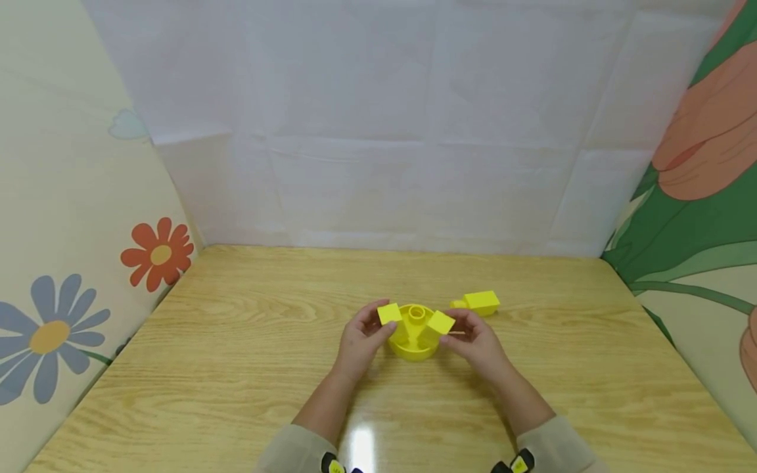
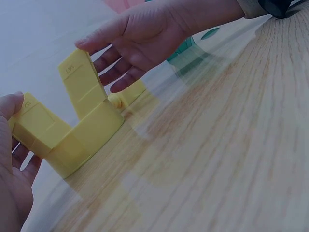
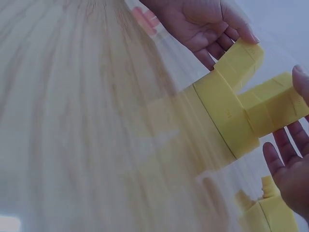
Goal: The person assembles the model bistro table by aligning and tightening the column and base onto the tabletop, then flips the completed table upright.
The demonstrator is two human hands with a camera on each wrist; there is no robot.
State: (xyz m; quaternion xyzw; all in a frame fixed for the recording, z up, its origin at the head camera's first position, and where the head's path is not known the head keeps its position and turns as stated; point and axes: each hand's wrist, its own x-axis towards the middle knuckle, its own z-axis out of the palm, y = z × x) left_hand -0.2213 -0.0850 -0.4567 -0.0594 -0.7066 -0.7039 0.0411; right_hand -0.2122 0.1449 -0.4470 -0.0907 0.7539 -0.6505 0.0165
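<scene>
A round, shallow yellow base (image 1: 412, 355) sits on the table between the two hands, with a ring-shaped socket at its far side. Two yellow blocks stand in it, leaning outward and apart. My left hand (image 1: 357, 343) pinches the top of the left block (image 1: 389, 313), thumb on the near face and fingers behind. On the other side, my right hand (image 1: 483, 347) holds the right block (image 1: 441, 322) the same way, its thumb tip also seen against the right block (image 3: 275, 104) in the right wrist view. The blocks' lower ends inside the base are partly hidden.
A third yellow block (image 1: 481, 302) with a round peg lies on the wooden table (image 1: 266, 368) just beyond the right hand. White sheeting (image 1: 355, 131) hangs behind the table, and flower-patterned cloth (image 1: 77, 197) lines the sides.
</scene>
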